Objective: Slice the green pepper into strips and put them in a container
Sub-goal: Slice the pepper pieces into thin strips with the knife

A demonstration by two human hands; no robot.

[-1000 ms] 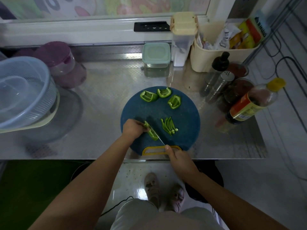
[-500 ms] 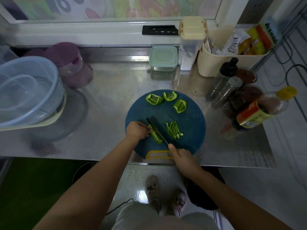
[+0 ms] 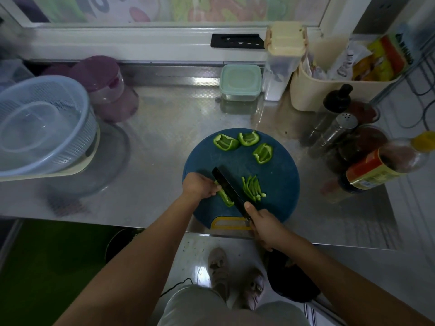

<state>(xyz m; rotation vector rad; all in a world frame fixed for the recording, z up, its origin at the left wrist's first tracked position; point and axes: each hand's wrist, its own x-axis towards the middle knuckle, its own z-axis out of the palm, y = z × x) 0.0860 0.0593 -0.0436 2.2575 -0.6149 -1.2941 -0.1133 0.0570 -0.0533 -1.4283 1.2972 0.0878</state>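
Right hand (image 3: 260, 223) gripped the knife (image 3: 229, 188) at the board's (image 3: 280, 177) near edge. Left hand (image 3: 199, 185) held the pepper piece (image 3: 225, 198) against the blade, more flank showing than 1 s back. Strip pile (image 3: 253, 188) just right, unchanged. Three uncut chunks (image 3: 248, 138) on the far side.

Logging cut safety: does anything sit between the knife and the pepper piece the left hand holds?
Nothing visible does. The knife blade meets the pepper piece directly, close beside the left hand, whose fingers grip it. The cut strips lie apart on the blade's other side.
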